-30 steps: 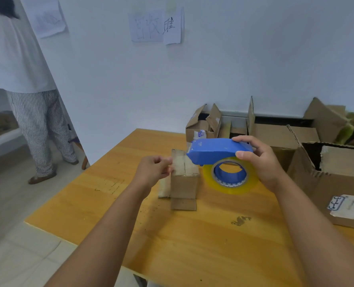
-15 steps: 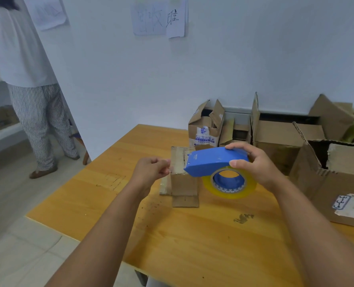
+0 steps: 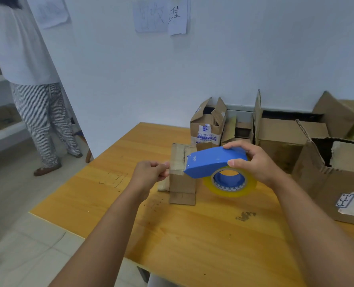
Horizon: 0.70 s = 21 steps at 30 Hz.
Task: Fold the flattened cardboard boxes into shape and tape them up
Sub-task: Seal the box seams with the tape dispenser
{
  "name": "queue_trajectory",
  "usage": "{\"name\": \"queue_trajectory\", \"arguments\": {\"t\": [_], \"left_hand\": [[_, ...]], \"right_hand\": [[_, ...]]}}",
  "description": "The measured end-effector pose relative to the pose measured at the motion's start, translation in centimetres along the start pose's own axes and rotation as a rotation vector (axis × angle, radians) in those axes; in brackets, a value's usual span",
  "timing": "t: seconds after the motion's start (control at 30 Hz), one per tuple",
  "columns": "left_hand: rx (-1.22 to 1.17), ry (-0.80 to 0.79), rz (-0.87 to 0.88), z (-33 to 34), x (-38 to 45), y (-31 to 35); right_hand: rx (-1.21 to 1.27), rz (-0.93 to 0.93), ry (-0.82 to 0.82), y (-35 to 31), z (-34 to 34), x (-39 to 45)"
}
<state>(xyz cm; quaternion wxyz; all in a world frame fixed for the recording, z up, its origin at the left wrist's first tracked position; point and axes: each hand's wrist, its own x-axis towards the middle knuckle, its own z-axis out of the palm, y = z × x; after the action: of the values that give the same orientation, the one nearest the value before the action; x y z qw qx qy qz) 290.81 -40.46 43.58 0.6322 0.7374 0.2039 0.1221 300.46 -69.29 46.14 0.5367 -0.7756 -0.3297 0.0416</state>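
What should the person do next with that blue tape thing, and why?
Probably draw the blue tape dispenser rightward across the top of the small cardboard box. Its front edge sits at the box top, the left hand seems to pinch something at the box's left edge, and the right hand grips the dispenser.

The tape dispenser (image 3: 215,160) hides the small box's (image 3: 181,179) right side.

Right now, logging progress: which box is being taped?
The small box between both hands, alone at mid-table; the tape dispenser rests on it.
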Motion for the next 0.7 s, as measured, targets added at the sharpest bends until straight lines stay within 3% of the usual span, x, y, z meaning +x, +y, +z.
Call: {"name": "queue_trajectory", "arguments": {"t": [0.2,0.37,0.5,0.57,0.63,0.7], "left_hand": [[0.002,-0.019,-0.052,-0.4,0.5,-0.8],[-0.039,-0.132,-0.178,-1.3,0.9,-1.1],[0.269,-0.046,-0.23,-1.7,1.2,-1.4],[0.413,0.121,-0.078,-1.2,1.0,-1.8],[0.536,0.284,0.218,-0.1,0.6,-2.6],[0.601,0.312,0.405,1.0,0.1,-3.1]], "right_hand": [[-0.022,-0.009,-0.008,-0.2,0.3,0.2],[-0.043,-0.007,-0.018,-0.5,0.7,0.3],[-0.054,-0.007,-0.018,-0.7,0.8,0.3],[-0.052,-0.008,-0.015,-0.7,0.9,0.3],[-0.047,-0.003,-0.005,-0.5,1.1,0.2],[-0.049,0.004,-0.001,-0.4,1.4,0.3]]}}
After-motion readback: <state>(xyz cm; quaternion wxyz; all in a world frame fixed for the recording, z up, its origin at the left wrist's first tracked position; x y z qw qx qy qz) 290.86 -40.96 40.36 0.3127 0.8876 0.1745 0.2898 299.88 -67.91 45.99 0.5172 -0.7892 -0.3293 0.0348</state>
